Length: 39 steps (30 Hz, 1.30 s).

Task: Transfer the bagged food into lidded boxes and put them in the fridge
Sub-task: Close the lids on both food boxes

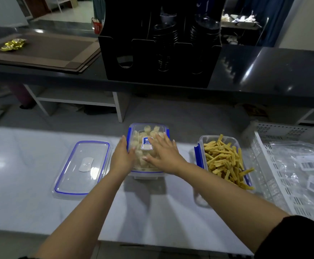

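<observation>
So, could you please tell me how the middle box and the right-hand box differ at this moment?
The middle box has its lid on, under both hands; the right-hand box is open. The middle box holds pale chunks, the right-hand box yellow strips piled above its rim. Both are clear with blue clips.

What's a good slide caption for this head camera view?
Both hands, left hand and right hand, press the lid onto the middle box; spare lid and open box alongside.
</observation>
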Motion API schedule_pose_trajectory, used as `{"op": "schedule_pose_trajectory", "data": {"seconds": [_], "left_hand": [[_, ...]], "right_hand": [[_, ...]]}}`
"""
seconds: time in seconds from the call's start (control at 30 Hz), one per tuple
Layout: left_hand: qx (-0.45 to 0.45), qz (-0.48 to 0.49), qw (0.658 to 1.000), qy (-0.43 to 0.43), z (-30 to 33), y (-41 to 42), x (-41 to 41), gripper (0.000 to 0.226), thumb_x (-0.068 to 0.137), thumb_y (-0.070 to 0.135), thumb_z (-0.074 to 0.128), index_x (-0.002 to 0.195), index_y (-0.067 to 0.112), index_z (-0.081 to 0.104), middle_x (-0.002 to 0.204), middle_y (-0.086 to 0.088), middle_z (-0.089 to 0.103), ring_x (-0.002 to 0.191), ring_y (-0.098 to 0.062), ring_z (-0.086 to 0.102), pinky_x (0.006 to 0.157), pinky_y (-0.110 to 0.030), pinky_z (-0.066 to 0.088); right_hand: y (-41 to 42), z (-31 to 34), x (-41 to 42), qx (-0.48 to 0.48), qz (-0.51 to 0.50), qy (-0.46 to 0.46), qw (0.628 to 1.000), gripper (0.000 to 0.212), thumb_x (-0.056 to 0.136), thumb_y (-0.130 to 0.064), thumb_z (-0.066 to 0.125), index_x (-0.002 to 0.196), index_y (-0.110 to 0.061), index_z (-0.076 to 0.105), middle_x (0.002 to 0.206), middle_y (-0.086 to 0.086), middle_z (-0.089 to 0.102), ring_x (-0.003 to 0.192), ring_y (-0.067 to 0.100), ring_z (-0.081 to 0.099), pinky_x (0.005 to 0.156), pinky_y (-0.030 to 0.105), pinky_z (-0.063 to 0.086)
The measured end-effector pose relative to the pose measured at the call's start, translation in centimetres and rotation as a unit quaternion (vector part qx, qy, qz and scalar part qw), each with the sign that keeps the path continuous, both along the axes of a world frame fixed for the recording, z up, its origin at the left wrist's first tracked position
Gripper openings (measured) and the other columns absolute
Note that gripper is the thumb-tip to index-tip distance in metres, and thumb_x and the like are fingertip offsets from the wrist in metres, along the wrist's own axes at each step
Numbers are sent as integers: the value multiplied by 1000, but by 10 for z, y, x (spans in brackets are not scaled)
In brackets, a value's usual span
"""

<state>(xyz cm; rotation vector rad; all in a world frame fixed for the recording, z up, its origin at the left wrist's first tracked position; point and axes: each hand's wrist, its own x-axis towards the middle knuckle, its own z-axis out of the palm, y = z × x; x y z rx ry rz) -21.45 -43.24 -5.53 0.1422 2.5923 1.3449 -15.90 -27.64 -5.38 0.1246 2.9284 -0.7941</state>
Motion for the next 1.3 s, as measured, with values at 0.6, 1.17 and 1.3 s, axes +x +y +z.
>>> {"op": "schedule_pose_trajectory", "data": {"seconds": [0.6, 1.17, 1.3], "left_hand": [[72, -237, 964, -98, 14, 133, 117, 49, 99, 27, 51, 146, 28, 39, 143, 5, 50, 121, -8, 51, 99, -30, 45], [136, -182, 958, -174, 4, 131, 148, 42, 101, 22, 46, 143, 28, 41, 132, 3, 60, 116, -14, 60, 95, -31, 50], [129, -179, 963, -155, -2, 108, 151, 44, 101, 23, 48, 143, 31, 40, 130, 5, 60, 116, -12, 59, 93, -28, 50]], "right_hand": [[153, 35, 181, -207, -326, 128, 914, 58, 99, -42, 46, 152, -25, 28, 156, -6, 31, 139, 6, 27, 106, 22, 20], [149, 4, 183, -449, -360, 5, 818, 51, 92, -68, 24, 71, -57, 69, 70, -36, 63, 79, -17, 54, 85, 19, 37], [130, -4, 186, -458, -333, -24, 824, 61, 84, -75, 25, 113, -40, 67, 105, -20, 69, 99, -8, 60, 78, 15, 41]]}}
